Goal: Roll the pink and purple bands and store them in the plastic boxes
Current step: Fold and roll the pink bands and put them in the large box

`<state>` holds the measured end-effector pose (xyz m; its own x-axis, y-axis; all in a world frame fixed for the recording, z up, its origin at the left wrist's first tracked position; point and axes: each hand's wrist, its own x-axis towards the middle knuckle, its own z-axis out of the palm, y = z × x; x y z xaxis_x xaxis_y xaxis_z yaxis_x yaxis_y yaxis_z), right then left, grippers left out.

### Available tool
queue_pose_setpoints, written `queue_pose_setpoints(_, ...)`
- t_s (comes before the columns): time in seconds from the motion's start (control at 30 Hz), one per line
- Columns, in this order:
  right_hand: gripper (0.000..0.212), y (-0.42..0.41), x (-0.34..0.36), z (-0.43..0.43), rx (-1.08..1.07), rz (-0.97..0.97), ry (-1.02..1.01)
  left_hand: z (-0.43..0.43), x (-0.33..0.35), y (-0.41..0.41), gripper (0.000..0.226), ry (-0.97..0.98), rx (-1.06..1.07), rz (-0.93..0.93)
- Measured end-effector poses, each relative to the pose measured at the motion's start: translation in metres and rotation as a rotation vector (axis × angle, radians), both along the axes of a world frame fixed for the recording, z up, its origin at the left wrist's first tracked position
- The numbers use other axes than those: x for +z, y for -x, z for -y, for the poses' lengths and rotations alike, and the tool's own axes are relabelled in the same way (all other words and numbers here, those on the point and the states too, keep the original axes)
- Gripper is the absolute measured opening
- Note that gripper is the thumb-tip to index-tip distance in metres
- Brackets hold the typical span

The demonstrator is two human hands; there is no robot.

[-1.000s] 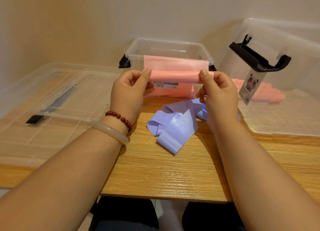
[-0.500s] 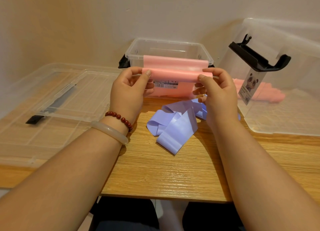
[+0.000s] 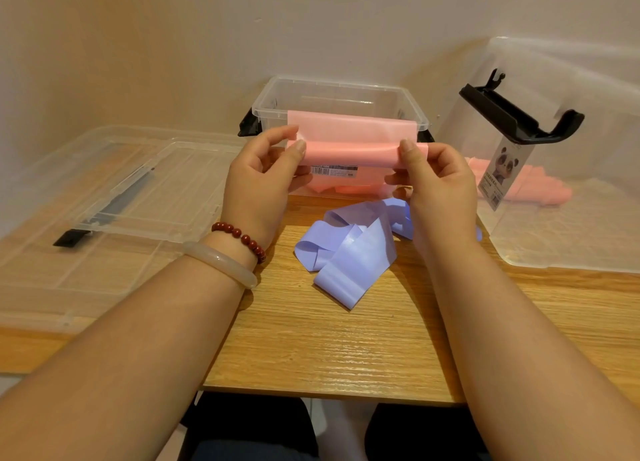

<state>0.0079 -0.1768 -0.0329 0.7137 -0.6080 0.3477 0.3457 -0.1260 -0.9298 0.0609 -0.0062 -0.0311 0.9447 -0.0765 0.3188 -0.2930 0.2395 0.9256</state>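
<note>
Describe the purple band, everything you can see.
The purple band is a wide, flat lilac strip, smooth and slightly glossy, rubbery-looking. It lies unrolled in loose folds and loops on the wooden table, in front of the small clear box. The right hand hides part of its far end; whether it touches is unclear.

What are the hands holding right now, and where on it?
The pink band: left hand pinches the roll's left end, right hand its right end.
</note>
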Motion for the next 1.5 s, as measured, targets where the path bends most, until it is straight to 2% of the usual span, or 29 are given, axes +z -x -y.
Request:
queue_pose_setpoints(0.1,0.013,0.001,0.002,0.000,0.014,0.024,-0.052,-0.001,0.001,0.001,0.021,0.004,-0.041,-0.013)
queue_pose_setpoints(0.27,0.008,0.004,0.003,-0.001,0.062,0.030,-0.056,0.000,0.000,-0.001,0.012,-0.027,0.022,-0.005)
queue_pose_setpoints(0.4,0.021,0.005,0.003,-0.002,0.111,0.018,-0.078,0.002,-0.001,-0.003,0.011,0.001,0.038,-0.023)
queue_pose_setpoints(0.67,0.032,0.008,0.004,-0.003,0.021,0.001,0.030,0.000,-0.003,-0.005,0.018,-0.003,0.010,-0.017)
queue_pose_setpoints(0.83,0.028,0.008,0.002,-0.004,-0.006,0.016,0.071,0.000,-0.003,-0.005,0.014,-0.010,0.040,0.004)
queue_pose_setpoints(1.03,0.002,0.005,0.002,-0.002,-0.035,0.021,0.053,0.002,-0.001,-0.003,0.012,0.023,0.050,-0.013)
queue_pose_setpoints(1.2,0.010,0.004,0.002,-0.003,-0.040,0.018,0.033,0.001,-0.002,-0.003,0.014,0.043,0.011,0.004)
queue_pose_setpoints(1.33,0.008,0.006,0.004,-0.003,0.012,0.065,-0.045,0.001,-0.002,-0.004,0.015,0.023,0.041,0.019)
queue_pose_setpoints(1.43,0.018,0.010,0.007,-0.004,0.068,0.041,-0.007,0.001,-0.002,-0.004,0.014,0.025,0.064,0.024)
queue_pose_setpoints(1.5,0.018,0.011,0.007,-0.004,0.088,0.028,0.028,0.000,-0.002,-0.005,0.015,0.029,0.072,0.021)
